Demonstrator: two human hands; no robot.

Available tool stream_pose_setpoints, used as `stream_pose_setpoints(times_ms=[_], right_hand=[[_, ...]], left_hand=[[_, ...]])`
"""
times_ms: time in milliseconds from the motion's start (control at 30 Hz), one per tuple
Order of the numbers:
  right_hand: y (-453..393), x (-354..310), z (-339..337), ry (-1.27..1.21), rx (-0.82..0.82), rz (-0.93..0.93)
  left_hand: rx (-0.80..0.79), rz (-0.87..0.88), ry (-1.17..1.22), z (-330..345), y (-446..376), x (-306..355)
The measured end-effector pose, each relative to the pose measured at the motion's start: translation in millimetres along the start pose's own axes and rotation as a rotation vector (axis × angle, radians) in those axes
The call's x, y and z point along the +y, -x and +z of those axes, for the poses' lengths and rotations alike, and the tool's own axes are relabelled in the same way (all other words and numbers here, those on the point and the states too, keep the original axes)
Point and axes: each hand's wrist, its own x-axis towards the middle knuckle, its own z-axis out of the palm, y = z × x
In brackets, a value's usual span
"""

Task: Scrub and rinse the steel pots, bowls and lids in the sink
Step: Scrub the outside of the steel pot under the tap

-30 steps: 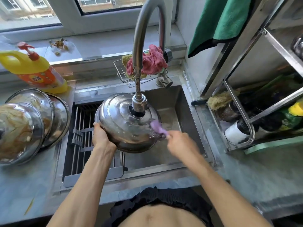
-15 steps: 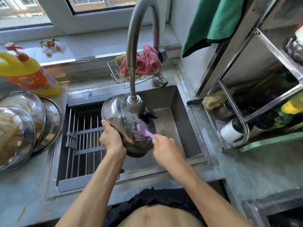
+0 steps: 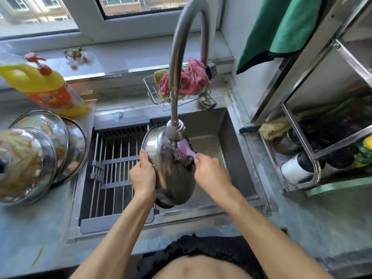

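Note:
A domed steel lid (image 3: 161, 150) stands tilted nearly on edge over the sink (image 3: 231, 150), right under the faucet head (image 3: 176, 127). My left hand (image 3: 143, 174) grips its left rim. My right hand (image 3: 211, 173) holds a purple-handled scrubber (image 3: 186, 151) with a steel-wool head pressed against the lid's right face. Several steel lids or bowls (image 3: 38, 156) lie stacked on the counter at the left, smeared with brownish residue.
A drying rack (image 3: 116, 174) fills the sink's left half. A yellow detergent bottle (image 3: 46, 87) lies behind the stack. A wire caddy with a pink rag (image 3: 191, 77) hangs behind the faucet. A metal shelf (image 3: 302, 148) of bottles and a green towel (image 3: 281, 31) stand at right.
The lid has turned from dome-up to nearly on edge. My left hand shifted with its rim, and my right hand moved the scrubber onto the lid's right face.

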Motion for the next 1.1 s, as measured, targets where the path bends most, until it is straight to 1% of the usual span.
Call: stream_pose_setpoints(times_ms=[67,100,200,233,300,367,400,433,500,567,633,667,767,867,1000,1100], right_hand=[[14,-10,0,0.033,-0.029,-0.118],[12,-11,-1,0.034,-0.034,-0.135],[-25,8,-12,-0.024,0.021,0.05],[-31,13,-14,-0.014,0.043,0.065],[-22,10,-15,0.039,0.045,-0.012],[0,-4,-15,0.1,0.017,-0.171],[4,-6,-15,0.121,0.014,-0.212],[-2,-3,-19,0.131,0.022,-0.187],[-33,17,-26,0.134,0.04,-0.045],[-58,42,-30,0.127,0.032,0.057],[-66,61,-25,0.11,0.014,0.101],[-68,67,-22,0.077,0.01,0.109],[-65,77,-10,-0.024,0.008,0.154],[-53,74,3,-0.071,-0.005,0.148],[-24,65,18,-0.039,-0.039,0.087],[4,51,23,-0.015,-0.079,-0.005]], left_hand=[[-0.014,0.008,-0.036,1,-4,1],[-0.03,0.011,-0.061,1,-5,2],[-0.123,0.027,-0.172,3,-9,0],[-0.147,0.024,-0.194,3,-10,1],[-0.187,-0.001,-0.195,5,-16,4],[-0.21,-0.028,-0.189,7,-21,8],[-0.222,-0.039,-0.195,7,-24,10],[-0.238,-0.048,-0.199,6,-25,12],[-0.264,-0.06,-0.216,1,-30,14],[-0.283,-0.058,-0.234,-8,-40,17],[-0.296,-0.067,-0.212,-18,-49,21],[-0.302,-0.081,-0.165,-21,-52,23],[-0.337,-0.157,0.084,-25,-49,29],[-0.284,-0.222,0.261,-21,-45,33],[-0.088,-0.328,0.405,-11,-39,34],[0.065,-0.31,0.443,2,-27,34]])
